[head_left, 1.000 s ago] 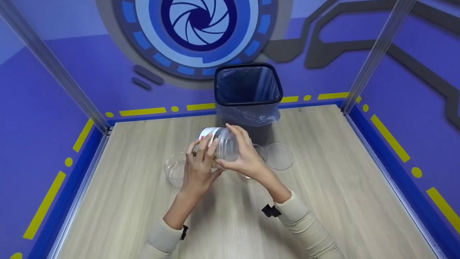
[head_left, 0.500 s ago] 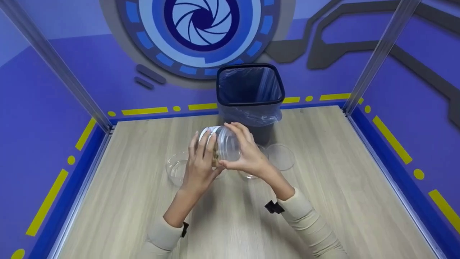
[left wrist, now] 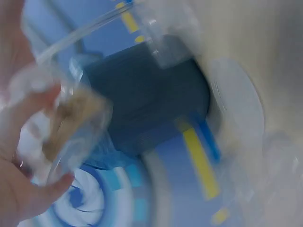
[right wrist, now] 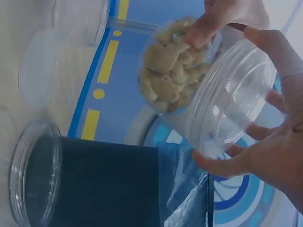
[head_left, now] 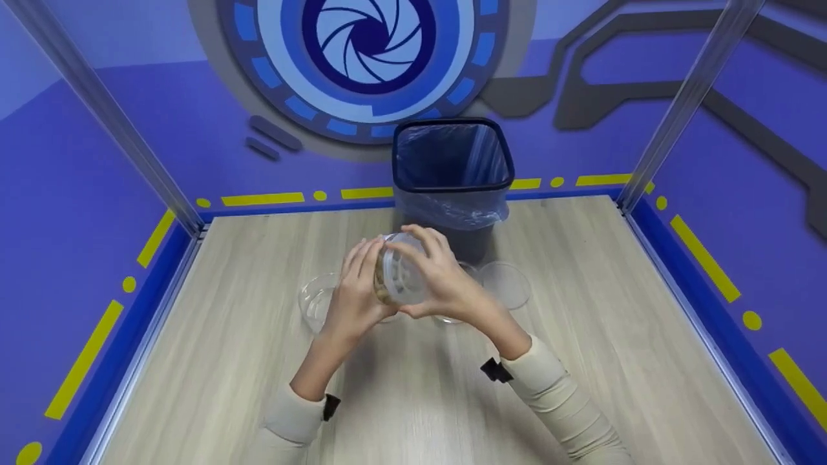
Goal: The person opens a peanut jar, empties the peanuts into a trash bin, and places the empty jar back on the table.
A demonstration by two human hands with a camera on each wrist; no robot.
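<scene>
Both hands hold a clear plastic jar [right wrist: 165, 71] tilted above the table, with several lumpy beige-brown pieces inside. My left hand [head_left: 352, 290] grips its body; in the right wrist view the left thumb presses the jar's side. Around the clear, ridged lid end [right wrist: 232, 99] curl the fingers of my right hand [head_left: 452, 284]. In the head view the lid end [head_left: 406, 278] faces up and to the right, and the hands cover much of the jar. The left wrist view is blurred, with the jar's beige contents [left wrist: 75, 118] near the left fingers.
A dark bin [head_left: 475, 240] with a clear liner stands behind the hands against the back wall. A clear round container [head_left: 315, 303] sits to the left. On the right lie a flat clear disc [head_left: 507, 285] and another clear round container [head_left: 450, 320], partly hidden by the right hand.
The jar has turned between the hands: its white label has rotated out of sight and the lid end faces the head camera more. Left fingers have drawn closer together; right fingers have shifted round the lid.
</scene>
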